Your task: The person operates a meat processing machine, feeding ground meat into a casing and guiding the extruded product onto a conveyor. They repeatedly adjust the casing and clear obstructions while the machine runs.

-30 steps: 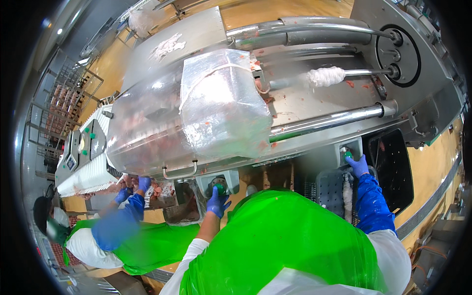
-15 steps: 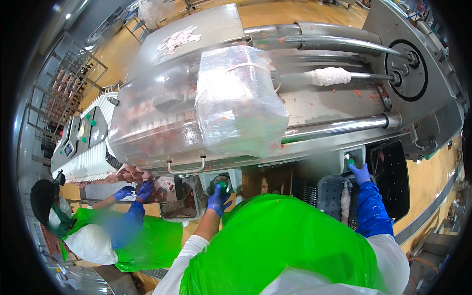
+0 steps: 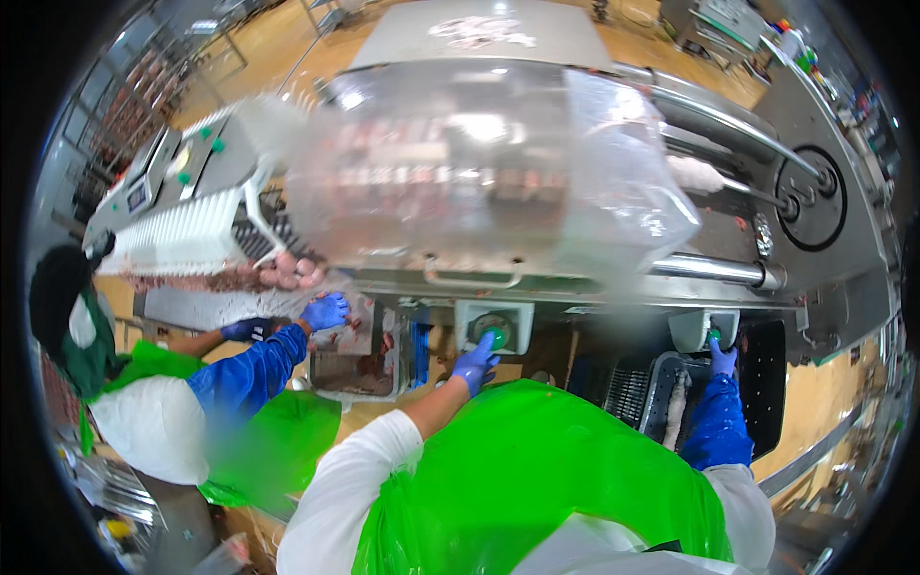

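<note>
My left hand (image 3: 476, 365) is in a blue glove, closed on a green button (image 3: 494, 335) set in a pale housing (image 3: 468, 324) on the steel machine's front. My right hand (image 3: 724, 357), also gloved, is closed on a second green button (image 3: 714, 334) in a similar housing farther right. A transparent cover (image 3: 422, 144) lies over the machine, with blurred pink material showing through it. Wrapped plastic (image 3: 623, 187) covers part of the steel rods (image 3: 709, 266). Pink meat links (image 3: 292, 271) hang at the machine's left outlet, above a tray.
A co-worker (image 3: 144, 422) in a green apron stands at my left, gloved hands (image 3: 324, 311) near the meat links. A grey bin (image 3: 355, 374) and dark crates (image 3: 762, 422) are below the machine. Racks (image 3: 134, 105) stand behind at left.
My view has shifted, so the machine's cover sits more centrally. Both my hands stay on the buttons. The co-worker's hands have moved, and the blue-sleeved one now reaches farther toward me.
</note>
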`<action>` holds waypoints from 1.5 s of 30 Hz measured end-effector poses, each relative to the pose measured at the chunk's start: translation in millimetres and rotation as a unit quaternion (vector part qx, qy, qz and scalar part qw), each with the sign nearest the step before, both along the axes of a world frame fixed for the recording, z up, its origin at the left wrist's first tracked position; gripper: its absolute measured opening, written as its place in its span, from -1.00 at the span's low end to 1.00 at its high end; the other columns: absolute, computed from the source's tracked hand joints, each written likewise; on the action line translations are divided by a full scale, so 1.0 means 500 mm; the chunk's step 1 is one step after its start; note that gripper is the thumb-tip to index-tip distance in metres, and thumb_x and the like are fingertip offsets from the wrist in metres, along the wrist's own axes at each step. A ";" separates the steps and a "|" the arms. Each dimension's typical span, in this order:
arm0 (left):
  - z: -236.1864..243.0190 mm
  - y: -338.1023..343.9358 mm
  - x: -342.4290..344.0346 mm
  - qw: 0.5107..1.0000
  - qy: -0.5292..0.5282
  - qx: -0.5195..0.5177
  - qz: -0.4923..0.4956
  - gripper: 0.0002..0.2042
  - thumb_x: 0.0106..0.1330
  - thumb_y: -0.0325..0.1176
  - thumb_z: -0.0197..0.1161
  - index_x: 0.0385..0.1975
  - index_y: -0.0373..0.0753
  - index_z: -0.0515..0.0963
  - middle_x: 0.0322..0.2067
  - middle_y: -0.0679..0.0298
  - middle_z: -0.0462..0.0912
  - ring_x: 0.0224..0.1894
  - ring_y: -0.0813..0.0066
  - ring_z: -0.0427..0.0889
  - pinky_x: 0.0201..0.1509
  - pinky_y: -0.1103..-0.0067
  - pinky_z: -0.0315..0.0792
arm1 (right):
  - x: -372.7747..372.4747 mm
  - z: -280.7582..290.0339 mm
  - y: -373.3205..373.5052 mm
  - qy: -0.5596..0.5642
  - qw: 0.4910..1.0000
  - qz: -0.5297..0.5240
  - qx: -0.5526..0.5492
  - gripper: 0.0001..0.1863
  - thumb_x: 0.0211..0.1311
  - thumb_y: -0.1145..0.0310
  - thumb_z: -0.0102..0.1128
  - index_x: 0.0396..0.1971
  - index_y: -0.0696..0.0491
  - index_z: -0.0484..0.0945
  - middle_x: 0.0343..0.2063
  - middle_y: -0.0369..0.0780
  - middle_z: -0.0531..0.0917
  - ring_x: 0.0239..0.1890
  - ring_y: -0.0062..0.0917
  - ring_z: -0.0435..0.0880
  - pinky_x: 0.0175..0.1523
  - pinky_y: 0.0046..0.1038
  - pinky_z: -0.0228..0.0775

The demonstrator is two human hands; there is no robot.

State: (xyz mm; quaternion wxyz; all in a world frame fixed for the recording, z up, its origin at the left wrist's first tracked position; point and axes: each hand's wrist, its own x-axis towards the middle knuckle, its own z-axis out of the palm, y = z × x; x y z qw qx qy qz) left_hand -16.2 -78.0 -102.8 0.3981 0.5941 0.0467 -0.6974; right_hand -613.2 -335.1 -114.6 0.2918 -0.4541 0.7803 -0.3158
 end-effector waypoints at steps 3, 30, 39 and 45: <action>-0.005 0.051 0.074 0.986 0.049 -0.107 -0.122 -0.27 0.29 0.13 0.18 0.35 -0.15 0.17 0.31 0.26 0.30 0.27 0.39 0.38 0.28 0.28 0.27 | 0.093 -0.036 0.072 0.216 0.969 -0.120 -0.018 -0.05 0.03 0.03 0.43 0.23 0.39 0.20 0.11 0.09 0.48 0.15 -0.24 0.48 0.27 -0.36 0.26; -0.066 0.402 0.615 0.991 -0.059 -0.114 0.039 -0.61 0.36 0.00 0.14 0.09 -0.02 0.44 -0.11 0.42 0.61 -0.14 0.56 0.55 -0.03 0.52 0.39 | 0.950 -0.006 0.300 0.034 0.952 0.292 0.082 0.13 -0.04 0.02 0.50 0.27 0.42 -0.03 0.13 0.10 0.43 0.18 -0.24 0.44 0.24 -0.40 0.29; -0.035 0.409 0.622 0.989 -0.088 -0.108 0.052 -0.58 0.38 0.01 0.10 0.10 -0.10 0.42 -0.04 0.36 0.59 -0.10 0.54 0.56 -0.01 0.51 0.40 | 1.004 0.098 0.351 -0.015 0.954 0.300 0.023 -0.01 -0.01 0.23 0.51 0.27 0.26 0.02 0.13 0.00 0.42 0.17 -0.33 0.44 0.25 -0.38 0.28; -0.024 0.413 0.619 0.988 -0.102 -0.111 0.029 -0.57 0.40 0.01 0.07 0.12 -0.14 0.41 -0.01 0.32 0.57 -0.06 0.49 0.56 0.01 0.50 0.39 | 1.000 0.091 0.345 -0.020 0.953 0.300 0.038 0.03 -0.02 0.22 0.52 0.30 0.26 -0.03 0.16 0.00 0.39 0.21 -0.32 0.39 0.29 -0.38 0.24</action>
